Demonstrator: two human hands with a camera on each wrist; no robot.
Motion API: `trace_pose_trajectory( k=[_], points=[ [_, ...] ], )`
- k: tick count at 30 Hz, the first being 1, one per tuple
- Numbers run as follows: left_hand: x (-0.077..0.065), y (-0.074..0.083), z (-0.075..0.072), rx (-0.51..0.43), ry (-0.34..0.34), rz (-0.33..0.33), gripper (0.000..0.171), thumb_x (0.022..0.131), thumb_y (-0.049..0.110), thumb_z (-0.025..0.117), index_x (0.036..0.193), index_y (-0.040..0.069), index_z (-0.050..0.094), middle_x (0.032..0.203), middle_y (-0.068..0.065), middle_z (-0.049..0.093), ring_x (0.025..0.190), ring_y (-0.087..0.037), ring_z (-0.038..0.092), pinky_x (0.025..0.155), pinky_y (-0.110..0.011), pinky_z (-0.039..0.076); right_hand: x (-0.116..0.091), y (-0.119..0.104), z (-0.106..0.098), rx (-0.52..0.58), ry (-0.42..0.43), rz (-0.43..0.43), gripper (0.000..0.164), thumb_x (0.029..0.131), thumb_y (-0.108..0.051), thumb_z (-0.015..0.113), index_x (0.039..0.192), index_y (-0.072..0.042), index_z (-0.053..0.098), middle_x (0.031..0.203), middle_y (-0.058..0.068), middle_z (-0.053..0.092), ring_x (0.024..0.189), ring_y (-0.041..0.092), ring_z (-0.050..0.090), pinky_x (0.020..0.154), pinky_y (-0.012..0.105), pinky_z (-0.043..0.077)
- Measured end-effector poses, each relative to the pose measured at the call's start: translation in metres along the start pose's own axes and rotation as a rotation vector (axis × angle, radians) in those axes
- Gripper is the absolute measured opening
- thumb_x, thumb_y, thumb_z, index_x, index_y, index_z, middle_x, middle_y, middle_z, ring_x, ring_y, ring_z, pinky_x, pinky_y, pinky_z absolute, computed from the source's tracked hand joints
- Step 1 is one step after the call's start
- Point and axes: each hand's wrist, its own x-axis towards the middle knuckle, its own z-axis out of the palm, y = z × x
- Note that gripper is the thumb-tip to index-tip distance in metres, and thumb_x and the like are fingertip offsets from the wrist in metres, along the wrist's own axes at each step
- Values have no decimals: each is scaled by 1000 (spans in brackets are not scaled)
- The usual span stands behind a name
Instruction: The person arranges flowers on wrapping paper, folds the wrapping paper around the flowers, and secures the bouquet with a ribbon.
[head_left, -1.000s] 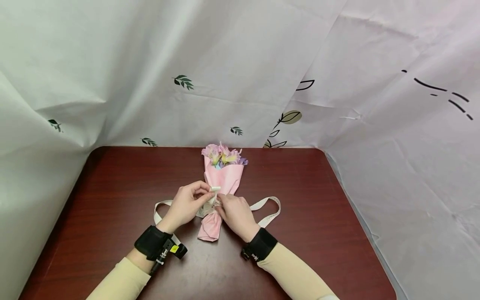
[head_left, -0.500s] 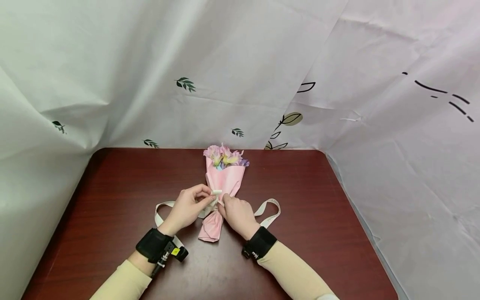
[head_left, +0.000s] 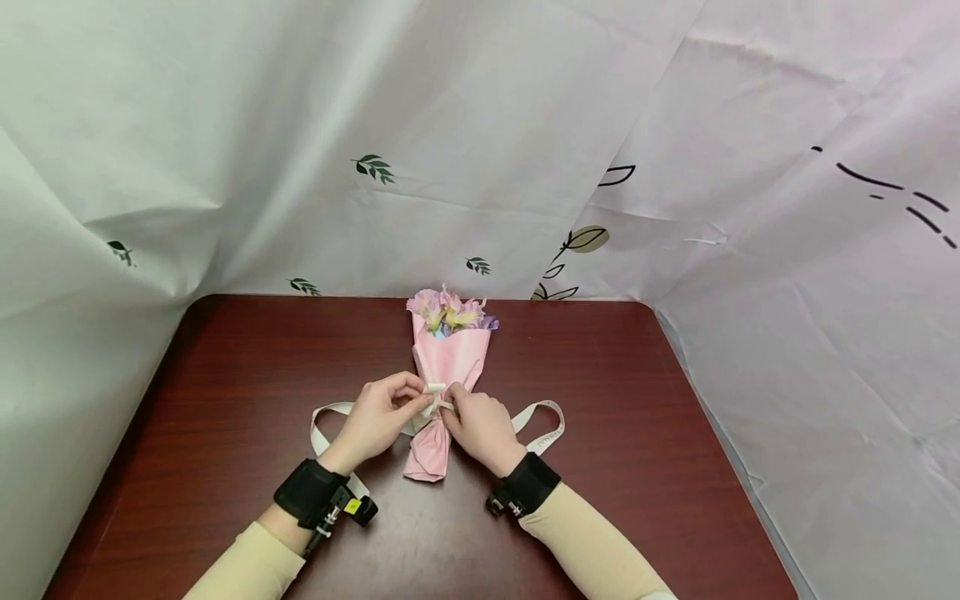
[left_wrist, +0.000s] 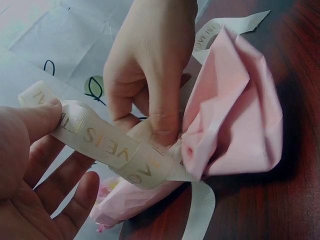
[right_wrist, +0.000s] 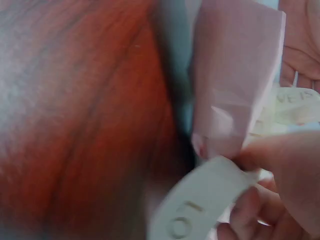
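Note:
A bouquet of pink and purple flowers in pink wrapping paper lies mid-table, its gathered stem end toward me. Cream ribbon with gold lettering is tied round its narrow waist. My left hand pinches a ribbon loop between thumb and index finger, the other fingers spread loosely below. At the waist, right beside it, my right hand pinches the ribbon with thumb and curled fingers, partly hiding the knot. In the right wrist view a ribbon length runs out from the right fingers.
Loose ribbon curves onto the dark red wooden table on both sides, with a right ribbon tail and a left ribbon tail. White patterned cloth hangs behind the table's far edge and along its sides.
The bouquet's stem end has swung slightly right. My right hand has edged right and a ribbon strip now shows at its fingertips. The left hand keeps its pinch, moving slightly toward me.

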Motion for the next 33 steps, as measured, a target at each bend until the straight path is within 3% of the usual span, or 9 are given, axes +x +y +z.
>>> trace_pose_trajectory(
  k=[4, 7, 12, 16, 23, 27, 33],
  points=[
    [0, -1, 1, 1, 3, 13, 4, 101, 14, 78, 102, 14, 74, 89, 7, 77, 80, -16, 74, 68, -23, 51, 0, 0, 5, -34, 122, -39, 17, 95, -24, 79, 90, -18, 64, 78, -4, 61, 72, 20, 62, 60, 34, 50],
    [-1, -2, 2, -15, -4, 29, 4, 100, 12, 78, 102, 11, 75, 89, 6, 78, 81, -21, 75, 69, -23, 53, 1, 1, 8, 32, 146, -27, 19, 91, -21, 82, 87, -18, 63, 82, -5, 62, 79, 16, 58, 64, 30, 49],
    [-3, -3, 2, -50, -26, 32, 6, 100, 13, 78, 101, 10, 74, 90, 1, 79, 82, -28, 76, 70, -23, 54, 5, 4, 10, 170, 140, 40, 17, 90, -14, 82, 96, -16, 65, 78, -8, 63, 74, 8, 57, 62, 25, 47],
    [-3, -2, 2, -75, -49, 16, 4, 100, 12, 78, 102, 10, 74, 92, -6, 79, 84, -34, 76, 69, -24, 53, 7, 7, 12, 213, 155, 99, 18, 92, -13, 81, 100, -17, 65, 68, -9, 55, 57, 7, 51, 52, 27, 42],
    [-4, -2, 6, -75, -64, 4, 8, 100, 13, 78, 102, 5, 75, 91, -6, 78, 84, -37, 75, 67, -24, 51, 6, 11, 15, 107, 153, 189, 27, 91, -28, 82, 83, -24, 57, 55, -10, 40, 47, 10, 42, 45, 30, 34],
    [-4, -3, 9, -68, -59, 9, 6, 100, 13, 79, 101, 8, 76, 89, -2, 78, 81, -31, 73, 66, -24, 49, 6, 12, 16, 52, 175, 174, 33, 86, -24, 82, 73, -26, 52, 58, -11, 45, 51, 11, 47, 46, 32, 36],
    [-3, -2, 11, -57, -58, 16, 4, 99, 13, 79, 101, 11, 76, 90, -1, 78, 80, -14, 72, 68, -24, 50, 7, 11, 16, -10, 225, 121, 34, 77, -17, 84, 71, -26, 52, 64, -11, 49, 56, 13, 53, 48, 33, 40]
  ],
)
